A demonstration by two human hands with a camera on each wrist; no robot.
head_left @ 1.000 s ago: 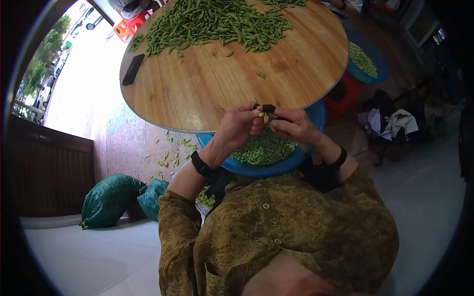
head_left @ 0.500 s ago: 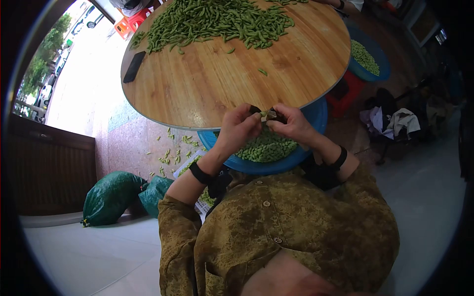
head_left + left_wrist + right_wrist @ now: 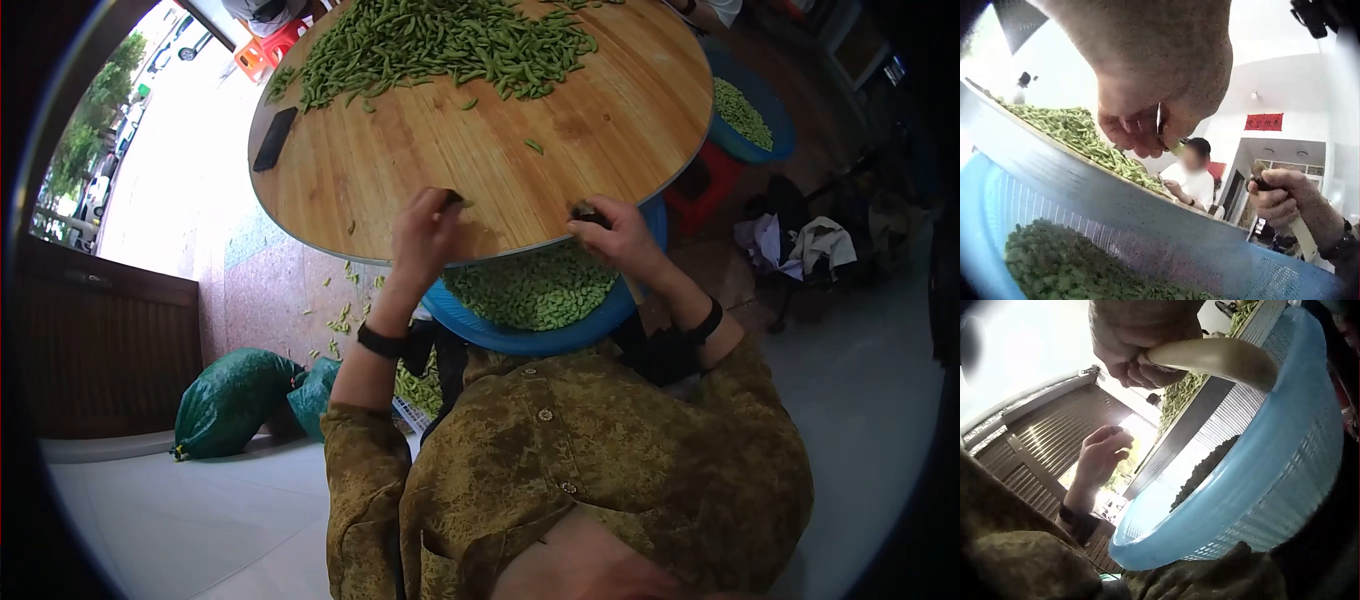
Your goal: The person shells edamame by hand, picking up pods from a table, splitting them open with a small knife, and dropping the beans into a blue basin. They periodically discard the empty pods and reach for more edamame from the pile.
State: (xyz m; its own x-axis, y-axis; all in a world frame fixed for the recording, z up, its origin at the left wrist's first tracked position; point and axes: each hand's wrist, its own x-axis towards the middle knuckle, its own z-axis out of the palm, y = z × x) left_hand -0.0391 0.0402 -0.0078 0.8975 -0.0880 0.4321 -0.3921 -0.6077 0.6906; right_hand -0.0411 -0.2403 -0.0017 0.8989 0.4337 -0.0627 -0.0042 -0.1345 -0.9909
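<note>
My left hand (image 3: 425,238) is over the near table edge, pinching a small green bean pod (image 3: 1178,149) whose tip pokes past the fingers. A dark strip shows at its thumb. My right hand (image 3: 622,238) is to the right, over the basin's far side. It grips a tool with a pale curved handle (image 3: 1225,359); the working end is hidden in the fingers, beside something dark. Below both hands, a blue basin (image 3: 480,336) holds many shelled green beans (image 3: 540,295). A large heap of bean pods (image 3: 430,45) covers the far part of the round wooden table (image 3: 480,140).
A black bar-shaped object (image 3: 275,139) lies at the table's left. Green sacks (image 3: 235,400) and a crate of pods (image 3: 420,390) stand on the left floor. Another blue basin (image 3: 775,150) is at the right. Someone in white (image 3: 1188,181) sits across the table.
My hands were together over the basin and have now parted, the left up and leftward, the right a little rightward. A small brownish piece now shows near the table's left front edge.
</note>
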